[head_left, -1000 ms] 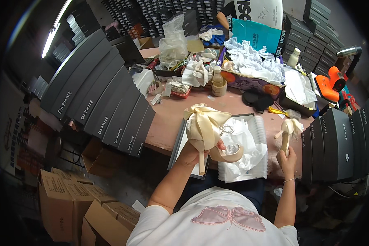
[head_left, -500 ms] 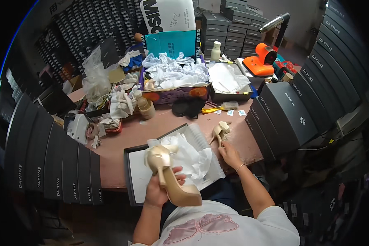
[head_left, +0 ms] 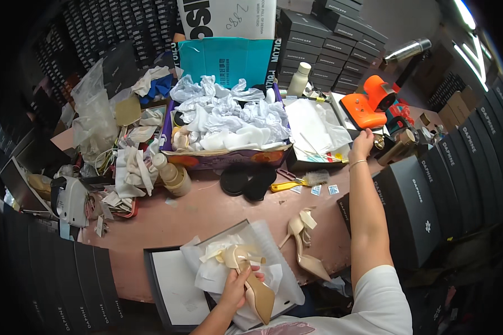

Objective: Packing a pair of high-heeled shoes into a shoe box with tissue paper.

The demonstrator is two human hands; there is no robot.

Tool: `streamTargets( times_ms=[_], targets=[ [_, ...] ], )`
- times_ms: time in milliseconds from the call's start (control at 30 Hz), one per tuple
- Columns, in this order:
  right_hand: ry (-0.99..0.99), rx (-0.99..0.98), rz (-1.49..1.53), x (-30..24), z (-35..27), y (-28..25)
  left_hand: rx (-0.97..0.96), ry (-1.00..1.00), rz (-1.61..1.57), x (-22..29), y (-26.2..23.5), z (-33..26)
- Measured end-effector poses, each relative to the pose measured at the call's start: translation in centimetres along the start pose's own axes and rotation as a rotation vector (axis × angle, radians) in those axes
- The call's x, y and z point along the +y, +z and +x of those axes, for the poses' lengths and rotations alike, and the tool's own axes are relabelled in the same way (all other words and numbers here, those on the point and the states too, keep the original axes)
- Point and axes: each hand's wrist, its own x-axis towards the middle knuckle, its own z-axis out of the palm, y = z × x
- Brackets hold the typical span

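Now, change since earlier frame: right hand (head_left: 361, 144) has let go of the second beige high-heeled shoe (head_left: 304, 243) and stretched out to the far edge of the pink table (head_left: 207, 209).
Left hand (head_left: 237, 285): fingers closed around a beige patent high-heeled shoe (head_left: 251, 276), as before.
Held shoe position: over white tissue paper (head_left: 223, 268) in the open black shoebox (head_left: 173, 285).
Second shoe: lying on its side, just right of the box.
Right hand state: fingers loosely curled, holding nothing visible, near an orange tape dispenser (head_left: 369, 103).
Shoe finish: glossy, pointed toe, bow trim.
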Motion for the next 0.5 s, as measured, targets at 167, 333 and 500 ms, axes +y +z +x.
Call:
streamTargets(
  times_ms=[167, 333, 500],
  targets=[
    [0.125, -0.073, -0.512, 6.0, 5.5, 1.7, 0.162, -0.059, -0.068, -0.9, -1.5, 1.2],
    [-0.241, -0.650, -1.538, 19.5, 15.3, -0.9, 0.287, 0.018, -0.036, -1.9, -0.2, 2.5],
    [-0.306, -0.857, -1.665, 17.6, 15.6, -3.8, 0.197, -0.095, 0.033, 0.4, -0.4, 2.2]
  ],
)
